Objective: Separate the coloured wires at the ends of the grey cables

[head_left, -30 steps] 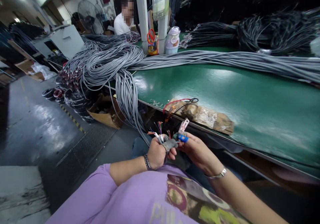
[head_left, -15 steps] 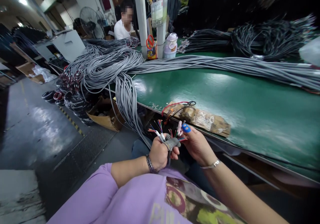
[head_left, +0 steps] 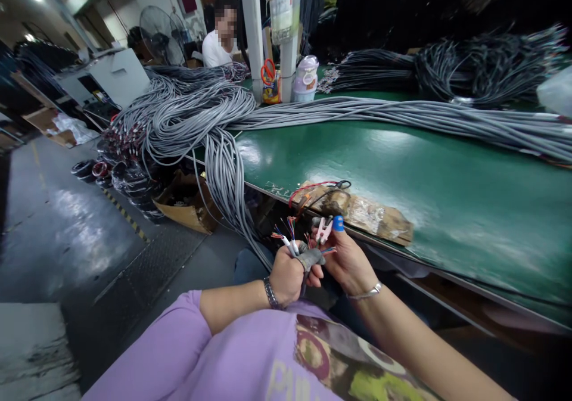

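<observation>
My left hand (head_left: 288,277) is a fist around a grey cable end (head_left: 310,258), from which thin coloured wires (head_left: 288,231) fan upward. A grey cot covers its forefinger. My right hand (head_left: 348,261) is closed beside it, touching the wire tips, and grips a small pale pink clip-like tool (head_left: 323,229). One right fingertip wears a blue cot (head_left: 338,223). Both hands hover just off the near edge of the green table (head_left: 447,180), above my lap.
A large bundle of grey cables (head_left: 214,115) runs across the table and spills off its left end. A taped cardboard pad (head_left: 370,213) with red and black wires lies by the near edge. A seated person (head_left: 221,34), a fan (head_left: 156,34) and black cable heaps (head_left: 469,67) are behind.
My right hand rose from below the wire ends to level with them, lifting the pink tool toward the coloured wires. The left fist stayed nearly still. The camera shifted slightly.
</observation>
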A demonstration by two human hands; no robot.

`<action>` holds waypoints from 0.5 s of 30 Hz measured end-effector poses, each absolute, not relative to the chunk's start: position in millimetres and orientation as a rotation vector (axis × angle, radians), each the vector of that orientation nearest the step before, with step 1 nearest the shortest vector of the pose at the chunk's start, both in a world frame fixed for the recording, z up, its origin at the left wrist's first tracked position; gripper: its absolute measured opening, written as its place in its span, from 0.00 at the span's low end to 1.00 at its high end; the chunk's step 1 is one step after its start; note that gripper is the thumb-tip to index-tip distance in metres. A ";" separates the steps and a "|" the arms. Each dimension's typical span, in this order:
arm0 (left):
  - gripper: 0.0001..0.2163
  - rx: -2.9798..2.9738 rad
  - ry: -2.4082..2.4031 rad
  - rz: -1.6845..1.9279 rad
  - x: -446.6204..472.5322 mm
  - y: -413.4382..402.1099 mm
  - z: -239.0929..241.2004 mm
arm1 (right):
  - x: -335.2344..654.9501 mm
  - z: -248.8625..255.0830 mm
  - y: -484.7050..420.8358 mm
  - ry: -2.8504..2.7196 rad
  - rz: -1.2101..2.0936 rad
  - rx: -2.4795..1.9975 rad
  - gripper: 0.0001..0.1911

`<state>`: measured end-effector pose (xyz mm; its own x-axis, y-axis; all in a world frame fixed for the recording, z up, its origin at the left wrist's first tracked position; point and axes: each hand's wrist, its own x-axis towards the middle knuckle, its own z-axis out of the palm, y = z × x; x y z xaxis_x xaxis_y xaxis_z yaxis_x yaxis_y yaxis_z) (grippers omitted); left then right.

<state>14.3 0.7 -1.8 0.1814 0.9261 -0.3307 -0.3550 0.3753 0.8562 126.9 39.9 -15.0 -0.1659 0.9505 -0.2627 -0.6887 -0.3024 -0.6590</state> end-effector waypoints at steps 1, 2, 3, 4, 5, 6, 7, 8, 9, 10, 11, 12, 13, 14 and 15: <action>0.16 0.715 0.998 1.019 13.9 0.6 -2.7 | 126.3 -14.9 40.1 -0.428 1.740 -0.781 0.23; 0.16 0.719 0.999 1.017 13.4 0.4 -3.4 | 125.7 -14.8 40.2 -0.401 1.735 -0.793 0.22; 0.17 0.724 0.999 1.015 13.0 0.1 -4.0 | 125.3 -14.9 40.1 -0.388 1.729 -0.801 0.21; 0.17 0.728 0.998 1.013 12.6 -0.4 -4.3 | 124.8 -15.0 39.9 -0.382 1.724 -0.799 0.21; 0.17 0.732 0.995 1.009 12.0 -1.0 -4.5 | 124.4 -15.1 39.5 -0.380 1.721 -0.791 0.21; 0.17 0.736 0.990 1.005 11.4 -1.8 -4.5 | 124.1 -15.1 38.9 -0.378 1.723 -0.780 0.21; 0.17 0.738 0.986 1.003 10.6 -2.6 -4.5 | 123.9 -15.2 38.2 -0.378 1.729 -0.767 0.22; 0.17 0.740 0.983 1.000 9.7 -3.4 -4.5 | 124.0 -15.2 37.4 -0.380 1.738 -0.758 0.22; 0.17 0.740 0.983 1.000 8.4 -4.1 -4.5 | 124.6 -15.2 36.4 -0.383 1.745 -0.754 0.23; 0.17 0.740 0.984 1.000 6.9 -4.8 -4.7 | 125.5 -15.3 35.5 -0.389 1.753 -0.753 0.24; 0.17 0.741 0.986 1.002 5.2 -5.4 -5.1 | 126.9 -15.5 34.4 -0.398 1.762 -0.753 0.24; 0.18 0.740 0.989 1.005 3.4 -6.0 -5.6 | 128.8 -15.7 33.1 -0.407 1.772 -0.752 0.24; 0.18 0.741 0.990 1.007 1.6 -6.5 -6.3 | 131.1 -15.9 31.7 -0.419 1.786 -0.749 0.24; 0.18 0.744 0.991 1.011 0.0 -6.9 -7.2 | 133.7 -16.1 30.0 -0.438 1.809 -0.745 0.24; 0.18 0.749 0.991 1.015 -1.5 -7.3 -8.3 | 136.3 -16.2 28.0 -0.464 1.842 -0.740 0.23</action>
<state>-1.5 -7.3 -8.3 0.1921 0.9303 -0.3125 -0.3345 0.3614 0.8703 136.3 28.0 -16.2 -0.2597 0.9262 -0.2732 -0.6865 -0.3761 -0.6224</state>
